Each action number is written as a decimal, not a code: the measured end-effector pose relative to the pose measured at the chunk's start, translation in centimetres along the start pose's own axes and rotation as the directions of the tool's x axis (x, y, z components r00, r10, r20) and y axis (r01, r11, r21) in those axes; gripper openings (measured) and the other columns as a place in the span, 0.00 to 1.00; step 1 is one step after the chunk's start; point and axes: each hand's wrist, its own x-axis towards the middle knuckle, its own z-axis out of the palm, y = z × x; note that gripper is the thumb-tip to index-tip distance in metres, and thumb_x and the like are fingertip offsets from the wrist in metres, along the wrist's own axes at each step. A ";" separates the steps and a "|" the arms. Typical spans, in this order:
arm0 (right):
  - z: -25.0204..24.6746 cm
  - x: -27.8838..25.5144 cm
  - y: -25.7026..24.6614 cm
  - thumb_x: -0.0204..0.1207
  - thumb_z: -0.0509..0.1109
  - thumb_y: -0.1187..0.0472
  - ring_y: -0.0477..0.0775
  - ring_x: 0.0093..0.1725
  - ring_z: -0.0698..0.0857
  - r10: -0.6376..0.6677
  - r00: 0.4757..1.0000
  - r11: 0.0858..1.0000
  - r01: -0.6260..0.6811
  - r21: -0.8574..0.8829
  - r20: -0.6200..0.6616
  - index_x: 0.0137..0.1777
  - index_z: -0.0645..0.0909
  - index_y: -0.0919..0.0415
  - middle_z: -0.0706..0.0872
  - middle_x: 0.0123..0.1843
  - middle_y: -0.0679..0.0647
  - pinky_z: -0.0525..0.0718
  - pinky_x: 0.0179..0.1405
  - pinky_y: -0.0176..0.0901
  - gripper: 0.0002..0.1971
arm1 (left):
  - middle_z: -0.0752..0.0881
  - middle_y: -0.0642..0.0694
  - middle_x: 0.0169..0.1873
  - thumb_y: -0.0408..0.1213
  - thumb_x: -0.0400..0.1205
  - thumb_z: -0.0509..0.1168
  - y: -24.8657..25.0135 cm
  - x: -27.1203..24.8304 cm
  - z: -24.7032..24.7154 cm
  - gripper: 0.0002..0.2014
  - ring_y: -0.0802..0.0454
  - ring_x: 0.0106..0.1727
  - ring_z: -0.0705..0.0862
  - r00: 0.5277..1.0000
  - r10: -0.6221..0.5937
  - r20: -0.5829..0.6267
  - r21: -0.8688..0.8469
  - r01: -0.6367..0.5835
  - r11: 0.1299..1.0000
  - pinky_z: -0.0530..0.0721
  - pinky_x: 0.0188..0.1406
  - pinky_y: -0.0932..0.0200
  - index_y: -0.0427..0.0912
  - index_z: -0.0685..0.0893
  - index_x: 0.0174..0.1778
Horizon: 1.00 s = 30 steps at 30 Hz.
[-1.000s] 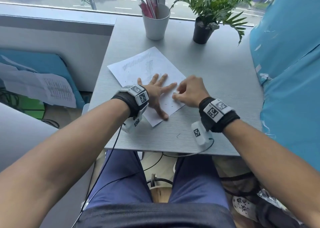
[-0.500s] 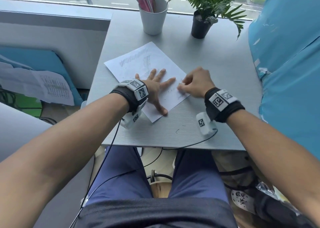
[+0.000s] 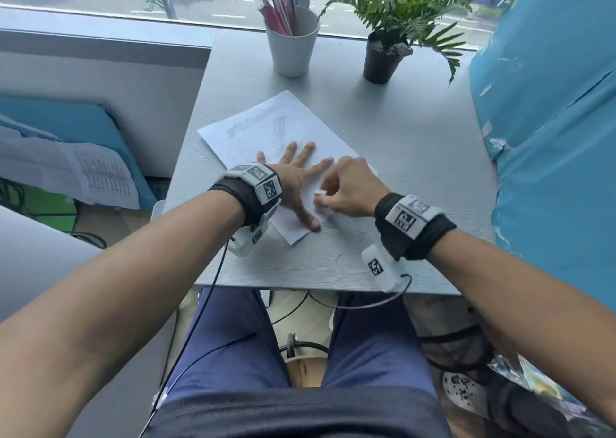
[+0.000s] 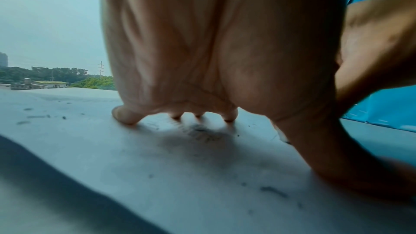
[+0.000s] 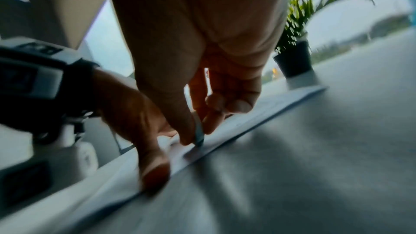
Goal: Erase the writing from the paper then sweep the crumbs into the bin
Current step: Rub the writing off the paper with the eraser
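The left hand (image 3: 295, 179) lies flat with fingers spread, pressing the white sheet of paper (image 3: 263, 127) onto the grey counter (image 3: 416, 157). Just right of it, the right hand (image 3: 353, 187) pinches a small white eraser (image 3: 320, 193) against the paper's near edge, beside the left thumb. Dark eraser crumbs (image 4: 273, 191) lie on the paper under the left palm.

Paper (image 3: 253, 127): near-right part hidden under left hand (image 3: 296, 179) and right hand (image 3: 350, 187); pencil marks too faint to read | Eraser (image 3: 320, 193): mostly hidden in right-hand fingers, shape unclear | Right wrist view: motion-blurred throughout | Crumbs (image 4: 273, 191): blurred specks, uncountable | Plant (image 3: 396, 7): top cut off by frame edge.
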 end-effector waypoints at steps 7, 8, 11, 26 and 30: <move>0.1 0.5 -0.3 0.67 0.79 0.56 0.51 0.36 0.85 0.037 0.998 0.999 -0.037 -0.002 -0.051 0.37 0.90 0.63 0.89 0.35 0.54 0.82 0.36 0.38 0.09 | 0.20 0.54 0.80 0.75 0.55 0.77 0.0 0.1 0.4 0.74 0.43 0.81 0.21 1.000 0.000 -0.006 -0.034 -0.001 0.999 0.38 0.69 0.11 0.64 0.27 0.82; 0.4 0.1 -0.6 0.67 0.79 0.56 0.49 0.34 0.83 0.010 1.000 1.000 -0.010 0.005 -0.001 0.35 0.90 0.63 0.87 0.32 0.52 0.78 0.32 0.33 0.09 | 0.20 0.54 0.80 0.75 0.55 0.77 -0.1 0.2 0.3 0.75 0.43 0.81 0.21 1.000 0.001 -0.006 -0.036 -0.001 0.999 0.37 0.69 0.11 0.63 0.26 0.82; -1.7 2.3 1.4 0.67 0.80 0.55 0.49 0.37 0.85 0.152 0.981 0.987 -0.144 0.068 -0.123 0.39 0.91 0.62 0.90 0.35 0.53 0.77 0.36 0.32 0.09 | 0.21 0.56 0.81 0.74 0.54 0.77 -0.2 0.1 0.3 0.75 0.46 0.82 0.21 1.000 -0.001 -0.013 -0.060 0.000 0.998 0.36 0.70 0.12 0.64 0.27 0.82; 1.3 1.3 -1.5 0.66 0.79 0.58 0.48 0.32 0.81 -0.021 1.000 0.999 0.020 0.038 0.015 0.33 0.88 0.61 0.85 0.30 0.50 0.73 0.29 0.30 0.07 | 0.21 0.56 0.81 0.74 0.55 0.77 -0.3 0.0 0.6 0.77 0.46 0.81 0.21 0.999 0.015 -0.048 -0.075 -0.019 0.997 0.33 0.70 0.12 0.57 0.25 0.83; -1.2 3.3 0.9 0.63 0.82 0.53 0.45 0.34 0.85 0.147 0.979 0.985 -0.133 0.106 -0.139 0.34 0.90 0.57 0.89 0.32 0.49 0.78 0.37 0.33 0.08 | 0.23 0.58 0.81 0.76 0.53 0.76 -0.7 -0.3 0.8 0.77 0.48 0.82 0.22 0.997 0.037 -0.071 -0.091 -0.043 0.995 0.33 0.71 0.14 0.59 0.27 0.84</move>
